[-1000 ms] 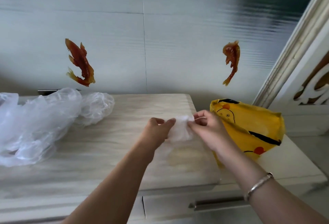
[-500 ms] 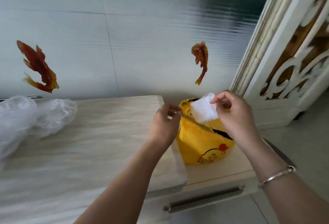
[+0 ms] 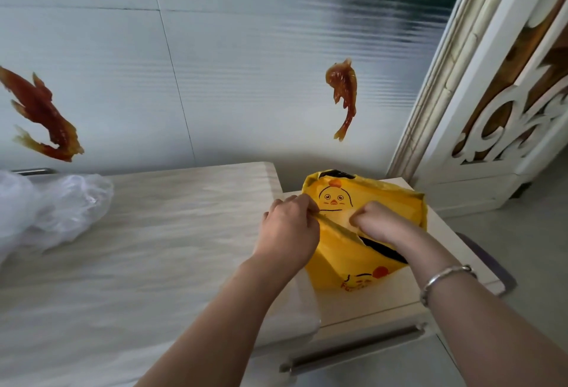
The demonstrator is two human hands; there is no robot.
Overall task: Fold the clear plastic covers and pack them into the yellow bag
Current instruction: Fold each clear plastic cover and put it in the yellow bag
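Stretching across the whole lower left of the view, the pale wood-grain counter [image 3: 159, 248] carries the work, and a lower cabinet top [image 3: 365, 306] sits against its right end, with a dark bar handle [image 3: 353, 348] along the drawer front below it. Behind both rises a pale rippled wall panel [image 3: 246, 79] bearing two orange-red fish decorations, one at the left edge [image 3: 43, 119] and one further right [image 3: 344, 94]; a carved white door panel [image 3: 507, 103] stands at the right. Heaped at the far left of the counter lie the clear plastic covers [image 3: 46, 208], loose and crumpled, well apart from both hands. The yellow bag [image 3: 347, 257] stands on the lower cabinet top just beside the counter's right end, printed with a cartoon chick and with its mouth pulled open. At the near left rim of that mouth, the left hand [image 3: 289, 226] pinches the yellow edge, its fingers [image 3: 302, 202] curled onto the plastic. The right hand [image 3: 376, 222] is pushed down into the bag's opening, its fingers [image 3: 359, 217] clenched into a fist; whether they grasp anything inside cannot be told, as the bag hides what lies below them. A silver bracelet [image 3: 442, 282] circles the right wrist.
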